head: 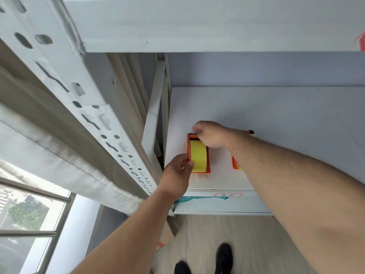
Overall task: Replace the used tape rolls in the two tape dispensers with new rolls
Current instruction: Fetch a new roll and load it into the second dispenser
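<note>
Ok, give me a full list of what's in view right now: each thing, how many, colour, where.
tape dispenser: one, orange, on the shelf, between both hands
tape roll: one, yellow, seated in that dispenser
second dispenser: one, orange with some yellow showing, to the right, mostly hidden by the right forearm
shelf: one, white, holds both dispensers
label: one, white with red border, on the shelf's front edge
rack upright: one, white, perforated, far left
shoes: two, black, on the wooden floor below
left hand: grip on the dispenser's near left side
right hand: grip at the dispenser's far end
</note>
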Tool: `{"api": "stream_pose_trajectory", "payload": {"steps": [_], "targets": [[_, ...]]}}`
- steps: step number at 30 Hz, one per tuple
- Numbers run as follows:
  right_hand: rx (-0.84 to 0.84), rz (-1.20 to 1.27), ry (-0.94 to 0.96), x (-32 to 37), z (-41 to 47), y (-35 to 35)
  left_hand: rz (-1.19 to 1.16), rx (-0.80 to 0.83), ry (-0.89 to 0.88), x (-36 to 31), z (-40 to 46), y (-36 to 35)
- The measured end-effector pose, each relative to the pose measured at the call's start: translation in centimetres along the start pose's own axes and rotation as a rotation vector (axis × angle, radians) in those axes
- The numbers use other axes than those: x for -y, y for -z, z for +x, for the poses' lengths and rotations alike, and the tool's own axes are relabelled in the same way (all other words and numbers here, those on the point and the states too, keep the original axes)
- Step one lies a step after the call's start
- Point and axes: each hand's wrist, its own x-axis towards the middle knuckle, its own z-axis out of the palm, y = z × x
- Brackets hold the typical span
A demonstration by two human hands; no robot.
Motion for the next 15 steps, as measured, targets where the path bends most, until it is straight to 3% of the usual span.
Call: {"api": "stream_pose_trajectory", "payload": {"steps": [6, 15], "targets": [[-0.032, -0.127, 0.092, 0.1, 0.6, -0.1, -0.047, -0.026, 0.011, 0.7, 0.0, -0.5], [0.12, -0.154, -0.012, 1.0, 1.6, -0.4, -0.08, -0.027, -0.006, 1.0, 0.2, -0.7]]}}
